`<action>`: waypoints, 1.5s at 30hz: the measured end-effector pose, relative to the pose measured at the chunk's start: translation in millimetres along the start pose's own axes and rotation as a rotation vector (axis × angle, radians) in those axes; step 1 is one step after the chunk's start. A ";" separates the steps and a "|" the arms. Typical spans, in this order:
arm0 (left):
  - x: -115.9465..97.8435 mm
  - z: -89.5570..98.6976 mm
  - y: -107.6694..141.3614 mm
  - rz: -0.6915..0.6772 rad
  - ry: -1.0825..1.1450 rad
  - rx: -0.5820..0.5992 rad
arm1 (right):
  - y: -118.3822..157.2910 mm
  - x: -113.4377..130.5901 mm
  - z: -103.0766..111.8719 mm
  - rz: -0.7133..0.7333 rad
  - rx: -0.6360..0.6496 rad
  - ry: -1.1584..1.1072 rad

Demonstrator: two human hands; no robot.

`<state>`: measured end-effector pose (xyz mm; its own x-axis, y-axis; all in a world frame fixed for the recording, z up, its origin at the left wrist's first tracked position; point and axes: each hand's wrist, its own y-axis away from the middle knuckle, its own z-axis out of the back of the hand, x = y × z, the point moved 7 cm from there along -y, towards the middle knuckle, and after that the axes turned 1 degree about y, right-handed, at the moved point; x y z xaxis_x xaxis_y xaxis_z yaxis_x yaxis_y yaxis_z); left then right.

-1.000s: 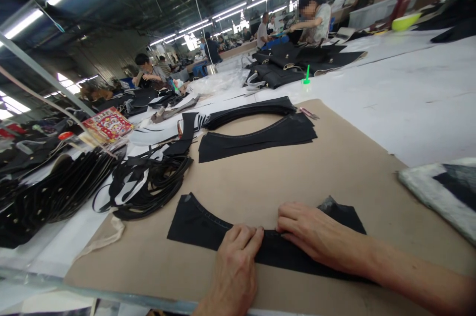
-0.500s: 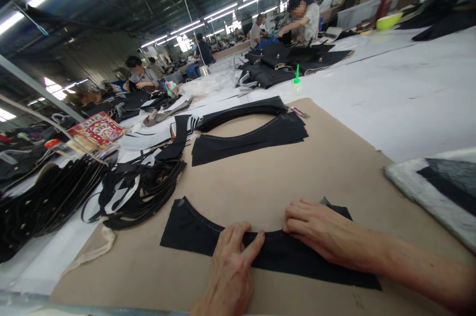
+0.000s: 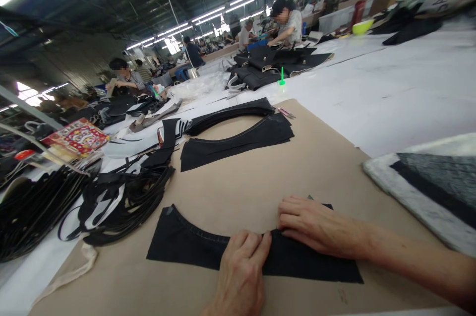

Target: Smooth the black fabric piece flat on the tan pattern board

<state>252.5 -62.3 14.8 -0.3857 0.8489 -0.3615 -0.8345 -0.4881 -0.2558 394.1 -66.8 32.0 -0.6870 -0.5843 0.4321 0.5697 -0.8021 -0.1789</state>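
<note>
A black fabric piece with a concave curved upper edge lies flat on the brown sheet before me. Light stitch-like marks run along its curve. My left hand presses on the middle of that edge, fingers bent and thumb close to the forefinger. Just right of it, my right hand is curled over the same edge, covering much of the piece's right part. What lies beneath the fingertips is hidden. Farther back on the sheet rest similar black pieces, some stacked.
Small thread snips lie beside the stacked pieces. Behind stands a bottle with a green nozzle. Coiled black straps crowd the left. A pale slab with dark cloth is at right. Several people work farther back.
My left hand has slid right along the curved edge, closer to my right hand, and its thumb has drawn in toward the forefinger. The whole view has shifted slightly.
</note>
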 end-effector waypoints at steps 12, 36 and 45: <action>-3.8 -6.9 -7.9 0.046 -0.133 0.039 | 14.6 -8.8 7.9 0.089 0.013 0.120; -29.2 -15.8 -30.3 -0.142 -0.272 -0.010 | 24.0 -28.3 22.4 0.042 0.018 0.107; -26.2 -21.1 -33.7 -0.107 -0.256 0.065 | 29.6 -37.9 29.0 0.082 0.046 0.129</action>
<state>299.0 -72.3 14.0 -0.3738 0.9226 -0.0952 -0.8963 -0.3857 -0.2190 450.1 -64.9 35.9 -0.6876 -0.6613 0.2998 0.6445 -0.7460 -0.1673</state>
